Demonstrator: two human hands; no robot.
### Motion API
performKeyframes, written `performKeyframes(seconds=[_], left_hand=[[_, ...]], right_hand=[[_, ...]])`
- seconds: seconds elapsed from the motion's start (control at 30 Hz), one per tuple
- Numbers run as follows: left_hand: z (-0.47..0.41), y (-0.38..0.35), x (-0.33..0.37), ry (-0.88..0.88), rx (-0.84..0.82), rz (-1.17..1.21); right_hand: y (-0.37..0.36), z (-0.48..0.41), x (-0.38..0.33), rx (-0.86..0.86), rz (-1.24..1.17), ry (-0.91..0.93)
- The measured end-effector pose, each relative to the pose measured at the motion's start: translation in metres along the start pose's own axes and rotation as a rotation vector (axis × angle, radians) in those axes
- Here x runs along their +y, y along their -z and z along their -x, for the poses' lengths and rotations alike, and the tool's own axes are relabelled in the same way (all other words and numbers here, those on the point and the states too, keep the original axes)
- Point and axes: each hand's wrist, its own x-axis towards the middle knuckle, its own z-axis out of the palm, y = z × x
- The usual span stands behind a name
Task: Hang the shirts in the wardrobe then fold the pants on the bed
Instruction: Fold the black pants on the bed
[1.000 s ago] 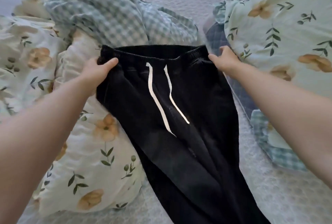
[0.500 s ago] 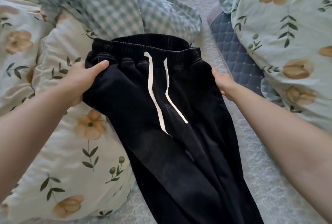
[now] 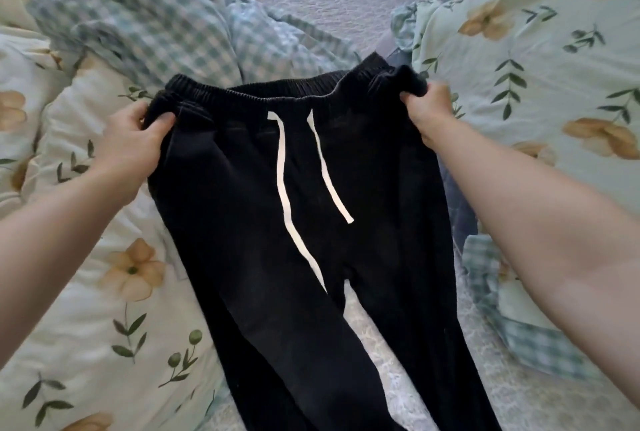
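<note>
Black pants (image 3: 242, 223) with an elastic waistband and two white drawstrings (image 3: 287, 195) lie spread lengthwise on the bed (image 3: 346, 8), waistband away from me, legs running toward the bottom edge and parted below the crotch. My left hand (image 3: 128, 150) pinches the waistband's left corner between thumb and fingers. My right hand (image 3: 427, 112) grips the waistband's right corner, bunching the fabric there. The waistband is stretched between both hands.
A floral duvet (image 3: 104, 292) with a green check underside (image 3: 156, 25) is heaped on the left. Another floral cover (image 3: 536, 77) is piled on the right, with a dark blue quilted item (image 3: 460, 216) beneath its edge. Pale textured bedspread shows beyond the waistband and between the pant legs.
Both hands have moved from the pants' sides up to the waistband corners and taken hold of them. The waistband is now pulled wider, and the legs have parted.
</note>
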Motion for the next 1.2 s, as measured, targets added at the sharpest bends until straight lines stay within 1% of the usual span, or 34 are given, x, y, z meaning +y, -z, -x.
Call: performKeyframes(seconds=[0.07, 0.1, 0.17, 0.23, 0.3, 0.37, 0.43, 0.5, 0.53, 0.57, 0.63, 0.67, 0.7, 0.77, 0.83, 0.9, 0.97, 1.07, 1.13, 1.2], left_hand=[[0.002, -0.008, -0.003, 0.077, 0.015, 0.047], [0.003, -0.011, -0.004, 0.143, 0.01, 0.089], [0.005, -0.011, -0.003, 0.262, -0.024, 0.173], [0.003, -0.008, 0.004, 0.332, -0.056, 0.243], [-0.001, -0.004, 0.013, 0.334, -0.071, 0.277], [-0.003, -0.005, 0.021, 0.291, -0.092, 0.225], [-0.004, -0.009, 0.026, 0.27, -0.069, 0.137], [-0.008, -0.011, 0.027, 0.273, -0.013, 0.068], [-0.009, -0.011, 0.028, 0.257, 0.024, -0.029], [-0.011, -0.009, 0.029, 0.219, 0.041, -0.2], [-0.011, -0.005, 0.031, 0.119, 0.073, -0.622], [-0.006, -0.003, 0.035, 0.097, 0.087, -0.715], [-0.002, -0.002, 0.04, 0.089, 0.093, -0.746], [0.008, -0.002, 0.049, 0.073, 0.092, -0.669], [0.017, -0.003, 0.057, 0.097, 0.067, -0.491], [0.024, -0.004, 0.064, 0.177, 0.018, -0.265], [0.031, -0.008, 0.072, 0.269, -0.038, -0.073], [0.04, -0.014, 0.081, 0.337, -0.119, 0.108], [0.047, -0.016, 0.085, 0.338, -0.184, 0.167], [0.051, -0.017, 0.085, 0.326, -0.235, 0.235]], right_hand=[[-0.006, 0.0, 0.011, -0.098, 0.102, -0.012], [-0.009, 0.003, 0.016, -0.166, 0.101, -0.056], [-0.013, 0.009, 0.02, -0.282, 0.039, -0.15], [-0.015, 0.013, 0.018, -0.341, -0.065, -0.247], [-0.023, -0.002, 0.026, -0.347, -0.157, -0.301], [-0.029, -0.012, 0.03, -0.332, -0.21, -0.344], [-0.025, 0.009, 0.01, -0.288, -0.193, -0.334], [-0.022, 0.024, 0.0, -0.225, -0.142, -0.271], [-0.02, 0.032, -0.003, -0.192, -0.137, -0.243], [-0.018, 0.04, -0.005, -0.161, -0.156, -0.223], [-0.013, 0.058, -0.011, -0.131, -0.211, -0.185], [-0.01, 0.067, -0.015, -0.137, -0.234, -0.176], [-0.007, 0.075, -0.019, -0.144, -0.252, -0.167], [0.001, 0.095, -0.028, -0.166, -0.28, -0.147], [0.009, 0.118, -0.039, -0.17, -0.306, -0.118], [0.011, 0.144, -0.049, -0.168, -0.369, -0.07], [0.008, 0.171, -0.056, -0.179, -0.406, 0.017], [-0.01, 0.205, -0.064, -0.304, -0.368, 0.209], [-0.028, 0.223, -0.067, -0.405, -0.284, 0.339], [-0.047, 0.24, -0.07, -0.502, -0.22, 0.404]])
